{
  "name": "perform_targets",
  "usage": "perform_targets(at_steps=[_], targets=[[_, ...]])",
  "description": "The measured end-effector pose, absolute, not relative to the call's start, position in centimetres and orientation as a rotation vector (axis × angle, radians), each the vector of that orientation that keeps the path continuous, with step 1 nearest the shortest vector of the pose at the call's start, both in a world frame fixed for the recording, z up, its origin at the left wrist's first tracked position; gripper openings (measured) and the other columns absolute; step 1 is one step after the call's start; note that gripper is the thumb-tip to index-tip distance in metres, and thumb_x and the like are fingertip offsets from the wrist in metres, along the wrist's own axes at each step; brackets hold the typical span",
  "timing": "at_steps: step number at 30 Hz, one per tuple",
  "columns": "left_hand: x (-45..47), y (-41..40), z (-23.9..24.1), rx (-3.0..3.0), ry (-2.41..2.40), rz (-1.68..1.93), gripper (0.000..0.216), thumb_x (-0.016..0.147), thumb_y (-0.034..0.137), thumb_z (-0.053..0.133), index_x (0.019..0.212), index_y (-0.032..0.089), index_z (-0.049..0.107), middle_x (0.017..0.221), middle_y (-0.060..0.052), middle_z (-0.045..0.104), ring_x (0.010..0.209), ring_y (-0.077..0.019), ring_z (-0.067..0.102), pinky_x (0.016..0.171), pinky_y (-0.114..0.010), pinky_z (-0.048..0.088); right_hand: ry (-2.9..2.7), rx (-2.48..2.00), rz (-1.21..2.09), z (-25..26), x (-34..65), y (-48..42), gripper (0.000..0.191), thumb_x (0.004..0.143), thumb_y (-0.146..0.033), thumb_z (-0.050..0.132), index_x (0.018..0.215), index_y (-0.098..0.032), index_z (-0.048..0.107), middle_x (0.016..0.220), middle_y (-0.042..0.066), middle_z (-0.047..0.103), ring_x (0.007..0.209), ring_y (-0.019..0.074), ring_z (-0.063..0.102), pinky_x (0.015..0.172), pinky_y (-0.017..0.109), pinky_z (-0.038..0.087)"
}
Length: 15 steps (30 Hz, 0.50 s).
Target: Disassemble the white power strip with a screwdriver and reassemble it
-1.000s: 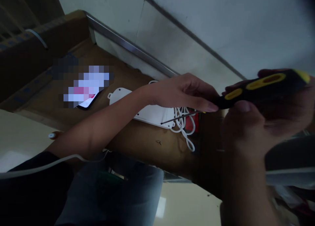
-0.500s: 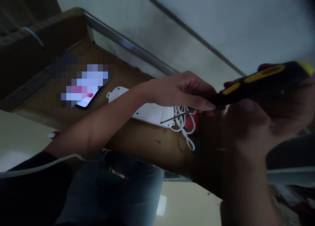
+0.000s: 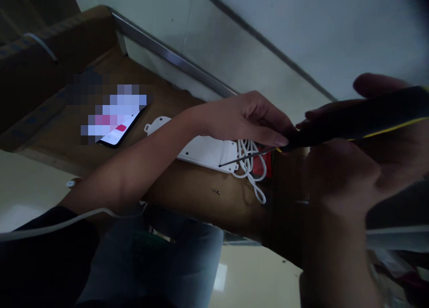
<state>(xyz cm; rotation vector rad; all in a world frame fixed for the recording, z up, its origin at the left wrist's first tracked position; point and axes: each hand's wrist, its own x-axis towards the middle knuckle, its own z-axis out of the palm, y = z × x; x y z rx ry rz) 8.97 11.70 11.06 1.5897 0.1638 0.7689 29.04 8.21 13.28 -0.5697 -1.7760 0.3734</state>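
Note:
My right hand [image 3: 355, 165] is closed around the thick black and yellow handle of a screwdriver [image 3: 362, 118]. The thin shaft slants down to the left, and its tip sits at a hole near the lower edge of a white power strip [image 3: 204, 154], which lies with its screw-hole side up. At the front end of the handle, the thumb and fingers of my left hand [image 3: 248, 120] pinch the screwdriver. My left forearm crosses over the strip and hides its middle. A coiled white cord [image 3: 248, 160] lies at the strip's right end.
Small screws [image 3: 216, 191] lie on the brown cardboard surface [image 3: 187, 187] in front of the strip. A lit phone [image 3: 117, 131], partly blurred out, rests to the left. Something red [image 3: 263, 164] lies under the cord. A metal rail [image 3: 167, 55] runs along the back by the wall.
The screwdriver handle has turned about its length, so its yellow inlays no longer face me. My right fingers have shifted on it. The tip stays at the same hole.

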Motion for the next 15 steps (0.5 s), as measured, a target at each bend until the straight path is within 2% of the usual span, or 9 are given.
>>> perform_targets(at_steps=[3, 7, 12, 15], targets=[[9.02, 11.61, 11.1, 1.626, 0.196, 0.781, 0.023, 0.086, 0.026, 0.074, 0.103, 0.01, 0.073, 0.087, 0.003, 0.071, 0.084, -0.0092, 0.065, 0.08, -0.025, 0.05, -1.812, -0.602, 0.305, 13.33, 29.23, 8.19, 0.057, 0.075, -0.057, 0.083, 0.127, -0.034, 0.077, 0.107, 0.002, 0.07, 0.084, 0.0127, 0.068, 0.067, 0.029, 0.055], [9.21, 11.39, 11.1, 1.641, 0.208, 0.852, 0.022, 0.082, 0.024, 0.081, 0.098, 0.012, 0.071, 0.085, 0.004, 0.068, 0.083, -0.0101, 0.064, 0.078, -0.026, 0.048, -1.833, -0.638, 0.155, 13.3, 29.7, 8.45, 0.058, 0.076, -0.057, 0.084, 0.128, -0.035, 0.074, 0.119, 0.0, 0.07, 0.082, 0.0097, 0.068, 0.072, 0.03, 0.056], [9.26, 11.55, 10.94, 1.599, 0.207, 0.82, 0.023, 0.089, 0.02, 0.072, 0.11, 0.012, 0.075, 0.093, 0.004, 0.072, 0.093, -0.0113, 0.069, 0.088, -0.027, 0.051, -1.812, -0.597, 0.26, 13.53, 29.16, 8.07, 0.045, 0.082, -0.051, 0.082, 0.123, -0.034, 0.076, 0.116, -0.001, 0.073, 0.085, 0.0115, 0.073, 0.066, 0.027, 0.057], [9.26, 11.45, 11.0, 1.668, 0.226, 0.85, 0.022, 0.087, 0.024, 0.078, 0.104, 0.011, 0.075, 0.09, 0.003, 0.072, 0.089, -0.0111, 0.068, 0.085, -0.027, 0.051, -1.861, -0.622, 0.271, 13.72, 28.81, 7.5, 0.047, 0.085, -0.053, 0.077, 0.128, -0.035, 0.074, 0.123, 0.0, 0.071, 0.088, 0.0134, 0.073, 0.066, 0.031, 0.058]])
